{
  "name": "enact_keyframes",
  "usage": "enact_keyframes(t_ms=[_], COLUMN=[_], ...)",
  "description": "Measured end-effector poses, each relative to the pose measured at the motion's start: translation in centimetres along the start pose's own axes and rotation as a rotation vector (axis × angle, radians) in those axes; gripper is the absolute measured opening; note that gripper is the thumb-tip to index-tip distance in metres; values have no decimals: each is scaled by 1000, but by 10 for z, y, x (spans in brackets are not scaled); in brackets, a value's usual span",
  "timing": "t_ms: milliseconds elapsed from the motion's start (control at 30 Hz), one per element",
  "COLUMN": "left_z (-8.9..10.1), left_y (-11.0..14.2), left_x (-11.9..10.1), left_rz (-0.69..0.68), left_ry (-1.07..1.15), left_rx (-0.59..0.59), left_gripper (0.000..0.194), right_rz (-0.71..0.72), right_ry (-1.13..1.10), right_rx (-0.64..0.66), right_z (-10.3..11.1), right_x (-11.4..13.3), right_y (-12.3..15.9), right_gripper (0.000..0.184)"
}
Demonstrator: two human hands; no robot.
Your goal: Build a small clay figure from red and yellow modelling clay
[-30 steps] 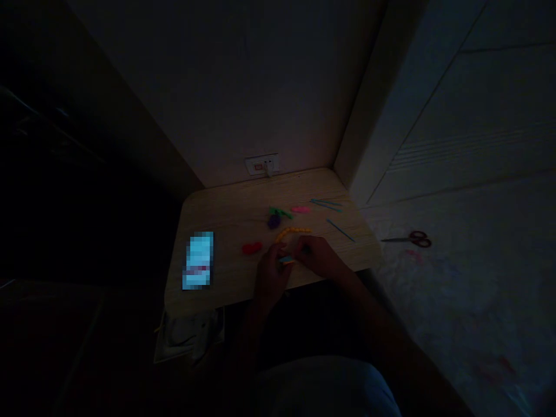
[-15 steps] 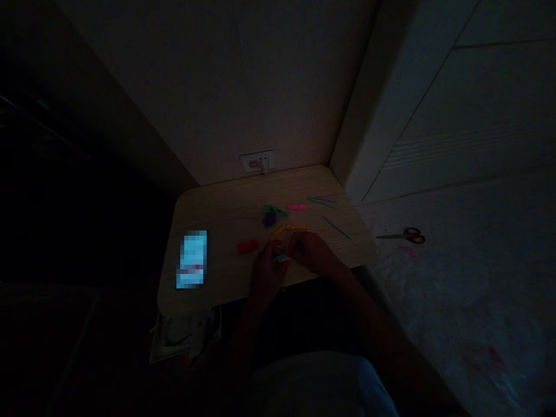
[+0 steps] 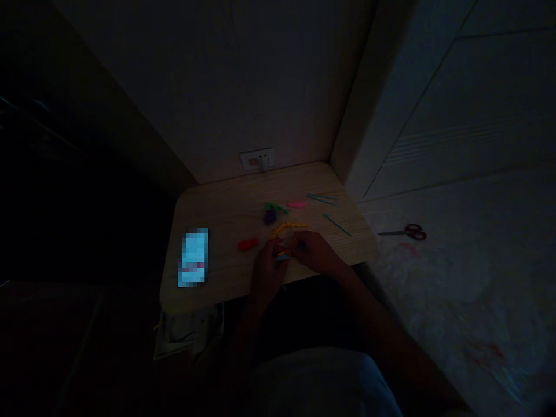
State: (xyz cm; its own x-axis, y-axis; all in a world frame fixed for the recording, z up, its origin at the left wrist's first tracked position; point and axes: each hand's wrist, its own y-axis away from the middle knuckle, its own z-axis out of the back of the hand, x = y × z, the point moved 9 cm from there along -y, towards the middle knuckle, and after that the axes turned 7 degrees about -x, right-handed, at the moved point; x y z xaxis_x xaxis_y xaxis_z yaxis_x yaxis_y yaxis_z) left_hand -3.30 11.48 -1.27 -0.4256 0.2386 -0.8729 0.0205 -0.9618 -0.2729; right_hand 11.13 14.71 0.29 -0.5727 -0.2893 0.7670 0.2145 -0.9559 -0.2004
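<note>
My left hand (image 3: 268, 267) is closed on a small light-blue and orange strip (image 3: 283, 254) near the table's front edge. My right hand (image 3: 316, 252) is pinched close against it on the right; what its fingertips grip is too dark to make out. Just behind both hands curves a knobbly yellow-orange strand (image 3: 289, 226), its near end by my left fingers. A red lump (image 3: 248, 244) lies left of my left hand. Farther back are a dark purple bundle (image 3: 270, 217), a green piece (image 3: 275, 207) and a pink piece (image 3: 296, 204).
Thin blue sticks (image 3: 337, 225) lie on the right of the small wooden table (image 3: 226, 202). A lit phone (image 3: 193, 258) is at its left. Scissors (image 3: 403, 232) rest on a pale surface to the right. A wall socket (image 3: 257, 158) with a plug sits behind. The room is dark.
The view has shifted slightly. Both hands stay together at the front edge; the strip between them has turned a little, its orange part now on the upper side. The other things lie unmoved.
</note>
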Motion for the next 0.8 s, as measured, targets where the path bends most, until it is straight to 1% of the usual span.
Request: enact_keyframes(t_ms=[133, 267, 400, 533, 700, 800], left_z=[1, 2, 0, 0, -1, -1], left_y=[0, 1, 1, 1, 1, 1], left_x=[3, 4, 3, 5, 7, 8], left_rz=[6, 18, 16, 6, -13, -15], left_ry=[-33, -16, 12, 1, -8, 3], left_rx=[-19, -25, -6, -9, -17, -23], left_gripper=[47, 51, 54, 51, 47, 50], right_rz=[-57, -78, -94, -119, -105, -107], right_ry=[-49, 34, 98, 76, 13, 35], right_rx=[-4, -5, 27, 60, 50, 61], right_z=[-1, -1, -2, -3, 0, -2], right_x=[0, 2, 3, 4, 5, 4], right_y=[-3, -5, -9, -12, -15, -14], right_gripper=[7, 7, 14, 19, 8, 7])
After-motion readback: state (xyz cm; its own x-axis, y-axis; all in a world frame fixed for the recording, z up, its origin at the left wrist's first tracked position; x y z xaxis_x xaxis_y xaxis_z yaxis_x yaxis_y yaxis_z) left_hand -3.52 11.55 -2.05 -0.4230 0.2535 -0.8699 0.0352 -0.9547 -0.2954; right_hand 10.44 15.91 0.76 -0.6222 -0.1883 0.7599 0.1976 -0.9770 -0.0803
